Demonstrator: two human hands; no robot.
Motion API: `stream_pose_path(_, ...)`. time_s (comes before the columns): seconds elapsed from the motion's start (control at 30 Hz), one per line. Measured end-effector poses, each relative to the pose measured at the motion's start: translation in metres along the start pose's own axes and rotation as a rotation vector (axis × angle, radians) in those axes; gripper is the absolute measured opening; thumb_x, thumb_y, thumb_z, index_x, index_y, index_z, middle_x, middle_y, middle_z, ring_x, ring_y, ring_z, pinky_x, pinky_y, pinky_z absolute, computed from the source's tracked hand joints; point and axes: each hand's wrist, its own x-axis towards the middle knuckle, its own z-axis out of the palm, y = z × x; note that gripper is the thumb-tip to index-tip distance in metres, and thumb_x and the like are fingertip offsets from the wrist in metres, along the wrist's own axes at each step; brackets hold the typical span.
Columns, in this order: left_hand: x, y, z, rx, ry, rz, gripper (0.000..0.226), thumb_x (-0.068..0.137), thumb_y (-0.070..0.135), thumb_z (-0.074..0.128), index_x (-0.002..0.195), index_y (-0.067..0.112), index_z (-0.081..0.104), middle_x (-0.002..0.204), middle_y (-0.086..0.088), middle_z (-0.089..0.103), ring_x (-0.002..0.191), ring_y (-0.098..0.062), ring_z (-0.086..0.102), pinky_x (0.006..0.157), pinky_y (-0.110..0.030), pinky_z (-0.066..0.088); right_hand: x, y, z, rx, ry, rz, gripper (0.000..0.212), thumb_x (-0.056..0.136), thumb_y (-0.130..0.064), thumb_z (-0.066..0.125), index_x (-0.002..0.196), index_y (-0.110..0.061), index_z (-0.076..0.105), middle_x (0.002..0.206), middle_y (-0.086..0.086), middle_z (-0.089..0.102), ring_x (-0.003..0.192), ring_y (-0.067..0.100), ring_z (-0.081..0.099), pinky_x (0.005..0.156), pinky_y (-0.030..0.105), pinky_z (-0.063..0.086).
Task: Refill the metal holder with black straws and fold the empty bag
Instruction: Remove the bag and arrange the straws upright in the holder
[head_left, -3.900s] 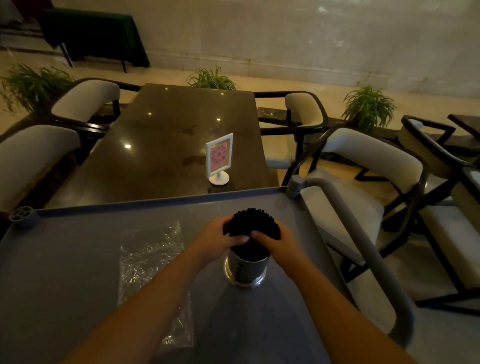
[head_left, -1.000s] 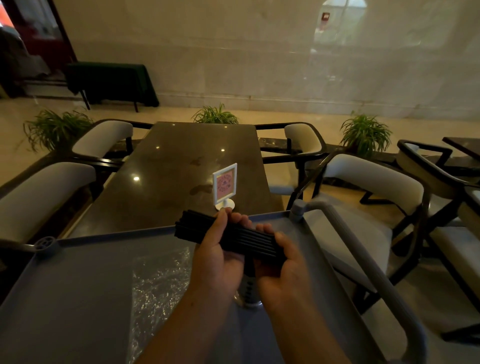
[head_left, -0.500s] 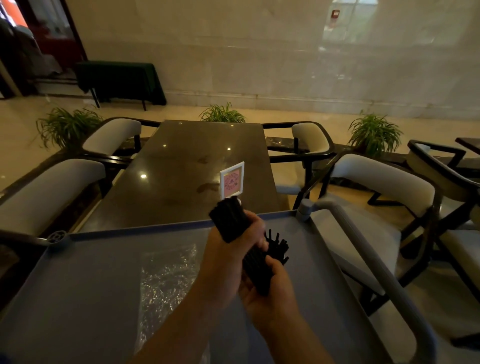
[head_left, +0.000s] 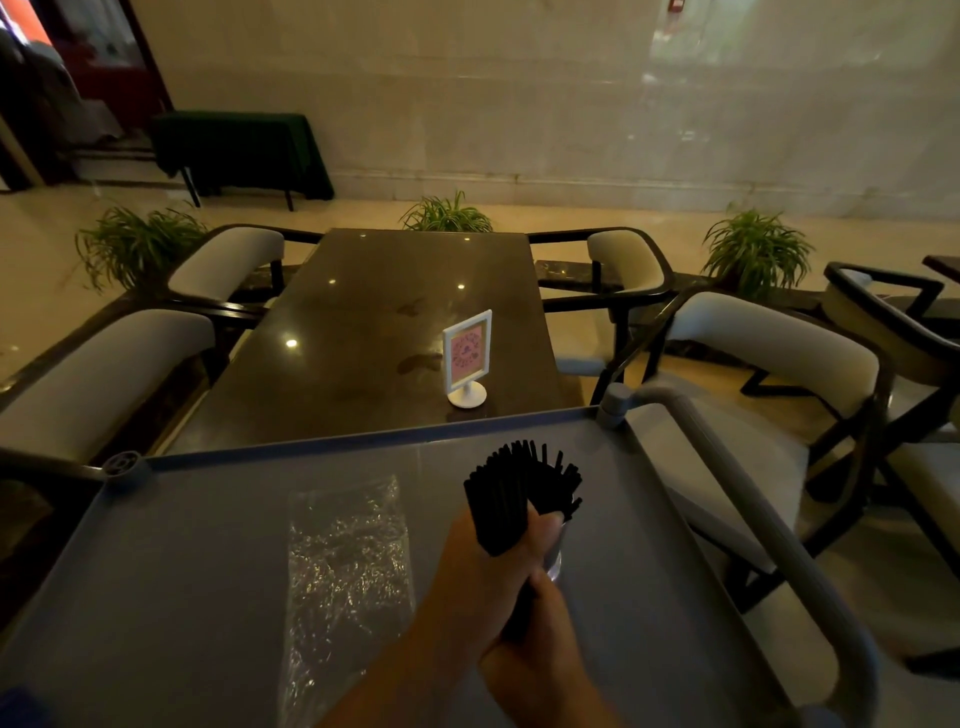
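Note:
A thick bundle of black straws (head_left: 511, 493) stands nearly upright above the grey cart top, its far ends fanned out. My left hand (head_left: 485, 566) is wrapped around the bundle's middle. My right hand (head_left: 535, 649) grips its lower end from below. Behind my left thumb only a sliver of the metal holder (head_left: 555, 558) shows, with more straws sticking out of it; the rest is hidden. The empty clear plastic bag (head_left: 345, 561) lies flat on the cart, left of my hands.
The grey cart (head_left: 182, 571) has a raised rim and a curved handle (head_left: 737, 499) on the right. Beyond it stands a dark table (head_left: 363, 338) with a small pink sign on a white stand (head_left: 467, 358), and padded chairs (head_left: 753, 353) on both sides.
The bundle has swung from lying crosswise to nearly upright in both hands. Earlier, both hands were at the filled holder on the cart.

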Motion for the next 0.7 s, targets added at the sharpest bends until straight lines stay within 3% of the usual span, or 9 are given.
stream_pose_path(0.07,0.001,0.0,-0.001,-0.008,-0.033,0.006,0.028,0.078,0.036,0.069,0.06,0.02,0.055,0.051,0.005,0.052,0.052,-0.012,0.052,0.061,-0.031,0.044,0.002,0.001,-0.006,0.088,0.016,0.013,0.051,0.051,-0.04,0.088,0.091,-0.016,0.068,0.089,0.005,0.067,0.094,0.021,0.064,0.101,0.042,0.043)
stream_pose_path(0.13,0.003,0.002,-0.002,-0.016,-0.038,0.002,0.029,0.078,0.034,0.069,0.061,0.016,0.054,0.053,0.002,0.051,0.053,-0.014,0.05,0.061,-0.034,0.043,0.002,-0.004,-0.004,0.184,0.029,0.107,0.047,0.065,-0.023,0.07,0.108,-0.004,0.064,0.103,0.017,0.066,0.112,0.031,0.061,0.11,0.043,0.039)
stream_pose_path(0.23,0.003,0.005,-0.001,-0.016,-0.056,0.014,0.029,0.08,0.031,0.068,0.061,0.015,0.053,0.054,-0.001,0.049,0.054,-0.016,0.049,0.061,-0.035,0.042,0.0,-0.006,-0.004,0.072,0.031,0.051,0.044,0.068,-0.028,0.071,0.105,-0.006,0.062,0.098,0.009,0.068,0.097,0.022,0.064,0.094,0.036,0.048)
stream_pose_path(0.33,0.005,0.004,-0.002,0.004,-0.064,0.004,0.029,0.08,0.033,0.067,0.058,0.016,0.056,0.055,-0.006,0.054,0.057,-0.021,0.055,0.067,-0.045,0.049,0.004,-0.003,-0.006,0.095,0.163,0.076,0.041,0.087,-0.028,0.058,0.115,0.002,0.06,0.108,0.016,0.068,0.109,0.031,0.061,0.103,0.046,0.044)
stream_pose_path(0.37,0.006,0.003,-0.004,0.01,-0.066,-0.002,0.029,0.08,0.033,0.067,0.058,0.017,0.058,0.057,-0.008,0.056,0.06,-0.024,0.058,0.073,-0.051,0.052,0.006,-0.004,-0.006,0.068,0.201,0.082,0.039,0.093,-0.029,0.052,0.117,0.0,0.062,0.108,0.017,0.069,0.107,0.031,0.063,0.097,0.046,0.048)
stream_pose_path(0.43,0.008,0.002,-0.009,0.019,-0.09,-0.033,0.026,0.079,0.035,0.068,0.062,0.015,0.061,0.063,-0.011,0.062,0.068,-0.03,0.065,0.084,-0.057,0.053,0.006,-0.008,-0.003,-0.023,0.279,0.064,0.039,0.094,-0.036,0.049,0.113,-0.005,0.066,0.09,0.013,0.07,0.079,0.024,0.065,0.064,0.031,0.054)
stream_pose_path(0.5,0.011,0.003,-0.015,0.026,-0.123,-0.063,0.026,0.075,0.036,0.07,0.067,0.013,0.065,0.07,-0.015,0.068,0.077,-0.034,0.068,0.087,-0.054,0.054,0.004,-0.013,-0.002,-0.112,0.359,0.051,0.037,0.092,-0.038,0.054,0.105,-0.006,0.066,0.068,0.01,0.06,0.053,0.015,0.051,0.041,0.021,0.04)
stream_pose_path(0.7,0.011,0.01,-0.032,-0.01,-0.147,-0.117,0.032,0.068,0.037,0.073,0.08,0.007,0.07,0.092,-0.021,0.073,0.094,-0.031,0.07,0.089,-0.039,0.056,0.008,-0.021,-0.002,-0.271,0.525,-0.059,0.029,0.092,-0.019,0.048,0.105,0.003,0.062,0.069,0.014,0.055,0.052,0.019,0.048,0.033,0.018,0.034)
